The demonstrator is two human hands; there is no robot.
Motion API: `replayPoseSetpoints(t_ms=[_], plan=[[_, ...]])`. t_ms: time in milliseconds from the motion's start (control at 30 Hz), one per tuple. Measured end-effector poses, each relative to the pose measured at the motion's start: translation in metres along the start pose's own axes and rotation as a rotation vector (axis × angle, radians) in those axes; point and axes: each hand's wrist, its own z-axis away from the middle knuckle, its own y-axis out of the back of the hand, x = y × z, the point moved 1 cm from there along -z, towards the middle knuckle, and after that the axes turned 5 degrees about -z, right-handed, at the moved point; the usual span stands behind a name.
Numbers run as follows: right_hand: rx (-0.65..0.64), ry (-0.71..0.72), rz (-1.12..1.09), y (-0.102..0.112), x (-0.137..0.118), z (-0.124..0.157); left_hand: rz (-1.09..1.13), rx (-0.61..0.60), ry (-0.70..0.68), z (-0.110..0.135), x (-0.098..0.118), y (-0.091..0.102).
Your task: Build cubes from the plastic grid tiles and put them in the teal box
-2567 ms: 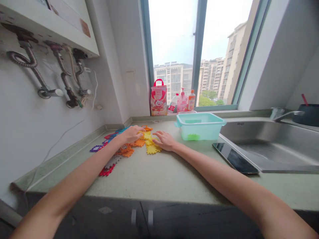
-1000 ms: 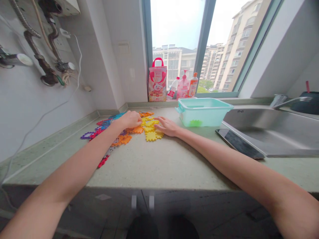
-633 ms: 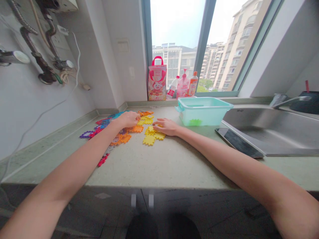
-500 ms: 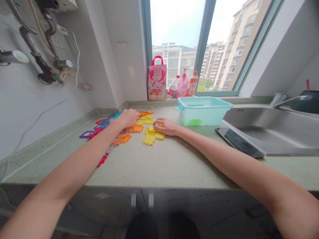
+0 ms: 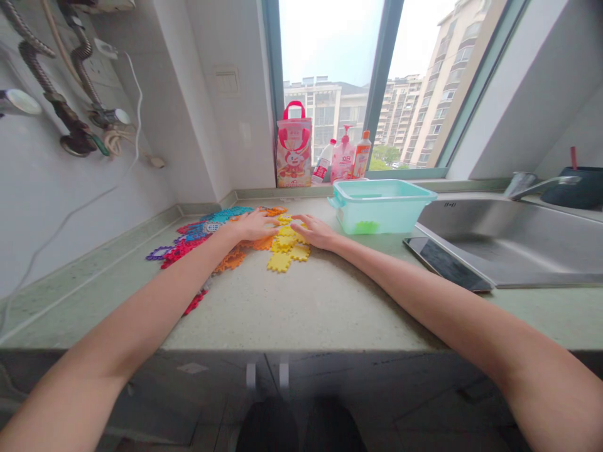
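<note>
Several yellow notched-edge plastic pieces [image 5: 279, 262] lie in a small group on the countertop, between my two hands. My left hand [image 5: 255, 226] rests with fingers spread over orange pieces [image 5: 230, 258], its fingertips reaching toward the yellow ones. At the right side of the yellow group is my right hand [image 5: 315, 231], fingers stretched out and apart, touching or just above the pieces. Beneath and left of my left forearm spread red pieces [image 5: 181, 252], blue pieces [image 5: 200, 227] and a purple piece [image 5: 159, 253]. My left forearm hides part of this pile.
A translucent mint-green tub [image 5: 384, 207] with something bright green inside stands right of my hands. A phone [image 5: 445, 263] lies beside the steel sink [image 5: 518, 238]. A pink bag [image 5: 294, 154] and several bottles [image 5: 343, 157] line the windowsill. A white cable [image 5: 85, 207] hangs at left.
My left hand has moved right, from the pile toward the yellow pieces, and its fingers have spread. Yellow pieces have been drawn closer together. My right hand has shifted slightly, its fingers more apart.
</note>
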Motion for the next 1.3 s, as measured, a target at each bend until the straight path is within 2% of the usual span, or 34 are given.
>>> replayPoseSetpoints(t_ms=[167, 267, 300, 367, 433, 500, 667, 767, 833, 933, 1033, 1100, 1200, 1300], plan=[[0.01, -0.019, -0.039, 0.005, 0.002, 0.0, 0.126, 0.084, -0.243, 0.009, 0.012, 0.009], [-0.089, -0.004, 0.043, 0.005, 0.004, 0.0, 0.249, 0.072, -0.293, 0.021, 0.006, 0.026], [-0.136, 0.012, 0.087, 0.004, 0.005, 0.0, 0.281, 0.021, -0.277, 0.025, 0.001, 0.031], [-0.205, 0.066, 0.154, 0.002, 0.007, -0.001, 0.306, -0.158, -0.233, 0.03, -0.011, 0.038], [-0.219, 0.12, 0.168, 0.002, 0.009, -0.001, 0.302, -0.319, -0.189, 0.032, -0.023, 0.037], [-0.2, 0.153, 0.151, 0.003, 0.01, 0.0, 0.293, -0.367, -0.147, 0.03, -0.035, 0.031], [-0.197, 0.198, 0.094, 0.011, 0.005, 0.004, 0.228, -0.225, -0.066, 0.021, -0.057, 0.018], [-0.212, 0.193, 0.055, 0.016, -0.004, 0.012, 0.12, -0.072, 0.028, 0.025, -0.059, 0.029], [-0.206, 0.181, 0.042, 0.02, -0.009, 0.024, 0.141, 0.05, 0.047, 0.038, -0.048, 0.043], [-0.184, 0.178, 0.042, 0.025, -0.011, 0.051, 0.352, 0.203, -0.034, 0.075, -0.007, 0.055], [-0.16, 0.169, 0.012, 0.031, -0.011, 0.073, 0.46, 0.383, -0.164, 0.121, 0.053, 0.043], [-0.164, 0.129, -0.079, 0.034, -0.012, 0.078, 0.603, 0.357, -0.185, 0.141, 0.09, 0.025], [-0.16, 0.041, -0.244, 0.041, -0.015, 0.074, 0.756, 0.311, -0.104, 0.141, 0.123, 0.002], [-0.106, 0.03, -0.225, 0.054, -0.016, 0.069, 0.806, 0.366, -0.062, 0.119, 0.125, -0.007]])
